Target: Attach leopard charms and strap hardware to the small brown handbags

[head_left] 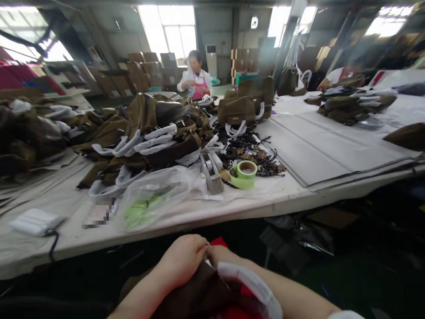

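A dark brown bag (195, 290) lies low in front of me, below the table's front edge. My left hand (186, 257) is closed at its upper edge, with the fingertips pinched together. My right hand (221, 255) meets it there, also closed, so the two hands touch. A small shiny bit shows between the fingertips, too small to name. The bag's handle, wrapped in white (254, 281), arches over my right wrist. Red cloth (218, 242) shows behind the hands and beside the bag.
On the white table (226, 210) are a tape dispenser (211, 175), a green tape roll (245, 173), a plastic bag with green pieces (149, 201), black cords with charms (259, 155) and heaped brown bags (142, 128). Two people (195, 77) sit beyond. Cartons (244, 60) stand behind.
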A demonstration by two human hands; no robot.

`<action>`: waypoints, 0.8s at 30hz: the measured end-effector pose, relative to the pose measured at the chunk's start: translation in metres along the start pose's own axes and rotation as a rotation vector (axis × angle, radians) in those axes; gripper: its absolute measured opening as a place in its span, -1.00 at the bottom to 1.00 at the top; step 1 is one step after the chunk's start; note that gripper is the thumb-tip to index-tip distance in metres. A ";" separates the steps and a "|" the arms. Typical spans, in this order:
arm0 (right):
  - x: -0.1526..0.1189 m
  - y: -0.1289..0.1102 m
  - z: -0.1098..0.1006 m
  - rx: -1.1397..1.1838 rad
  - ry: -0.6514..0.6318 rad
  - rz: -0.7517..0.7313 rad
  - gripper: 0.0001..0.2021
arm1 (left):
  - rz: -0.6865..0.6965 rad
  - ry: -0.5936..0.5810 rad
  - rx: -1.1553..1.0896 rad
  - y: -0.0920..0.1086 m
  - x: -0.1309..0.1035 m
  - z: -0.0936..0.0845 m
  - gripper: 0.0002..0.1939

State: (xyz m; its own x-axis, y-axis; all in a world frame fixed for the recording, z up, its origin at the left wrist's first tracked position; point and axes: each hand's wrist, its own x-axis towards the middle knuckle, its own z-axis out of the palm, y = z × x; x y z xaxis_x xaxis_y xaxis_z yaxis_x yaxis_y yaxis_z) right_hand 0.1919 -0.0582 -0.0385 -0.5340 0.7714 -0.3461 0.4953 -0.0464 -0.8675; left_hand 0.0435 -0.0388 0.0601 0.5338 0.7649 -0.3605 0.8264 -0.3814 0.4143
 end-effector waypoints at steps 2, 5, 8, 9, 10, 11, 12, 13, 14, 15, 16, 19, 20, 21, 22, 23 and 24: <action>-0.005 0.011 -0.032 -0.032 0.116 -0.021 -0.85 | -0.018 -0.011 -0.015 0.007 0.010 -0.005 -0.63; -0.013 0.024 -0.086 -0.145 0.398 0.000 -0.79 | -0.040 -0.006 -0.064 0.014 0.022 -0.012 -0.64; -0.017 0.028 -0.133 -0.339 0.666 0.077 -0.81 | -0.013 0.004 -0.113 0.015 0.032 -0.012 -0.65; -0.017 0.027 -0.146 -0.411 0.722 0.103 -0.80 | -0.002 0.007 -0.122 0.014 0.036 -0.011 -0.65; -0.015 0.026 -0.156 -0.481 0.758 0.127 -0.77 | 0.007 0.010 -0.127 0.014 0.039 -0.010 -0.65; -0.014 0.024 -0.165 -0.545 0.772 0.151 -0.73 | 0.016 0.010 -0.130 0.014 0.043 -0.009 -0.65; -0.011 0.023 -0.172 -0.600 0.767 0.173 -0.70 | 0.031 0.008 -0.131 0.013 0.046 -0.008 -0.64; -0.008 0.023 -0.177 -0.645 0.751 0.197 -0.68 | 0.050 0.003 -0.130 0.013 0.049 -0.008 -0.64; -0.005 0.024 -0.181 -0.685 0.728 0.224 -0.67 | 0.073 -0.007 -0.125 0.013 0.053 -0.008 -0.64; -0.002 0.025 -0.184 -0.730 0.697 0.257 -0.66 | 0.102 -0.021 -0.116 0.013 0.057 -0.009 -0.64; 0.002 0.028 -0.186 -0.776 0.661 0.290 -0.65 | 0.136 -0.037 -0.107 0.013 0.061 -0.009 -0.64; 0.010 0.036 -0.193 -0.882 0.552 0.342 -0.64 | 0.241 -0.057 -0.116 0.009 0.078 -0.009 -0.66; 0.012 0.037 -0.195 -0.901 0.528 0.344 -0.64 | 0.268 -0.051 -0.130 0.006 0.084 -0.009 -0.68; 0.014 0.038 -0.199 -0.912 0.514 0.343 -0.65 | 0.286 -0.038 -0.140 0.003 0.091 -0.008 -0.72; 0.015 0.037 -0.202 -0.922 0.504 0.341 -0.67 | 0.296 -0.026 -0.141 0.000 0.097 -0.006 -0.75; 0.015 0.036 -0.205 -0.936 0.492 0.340 -0.69 | 0.296 -0.017 -0.127 -0.003 0.103 -0.005 -0.77; 0.014 0.033 -0.207 -0.950 0.482 0.337 -0.71 | 0.289 -0.017 -0.102 -0.006 0.109 -0.003 -0.79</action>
State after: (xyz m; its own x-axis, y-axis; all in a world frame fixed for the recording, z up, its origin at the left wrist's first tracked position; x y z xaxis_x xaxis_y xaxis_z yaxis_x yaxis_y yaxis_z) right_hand 0.3429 0.0827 0.0020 -0.0543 0.9858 -0.1587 0.9973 0.0455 -0.0585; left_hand 0.0960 0.0483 0.0209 0.7482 0.6226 -0.2292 0.6177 -0.5276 0.5832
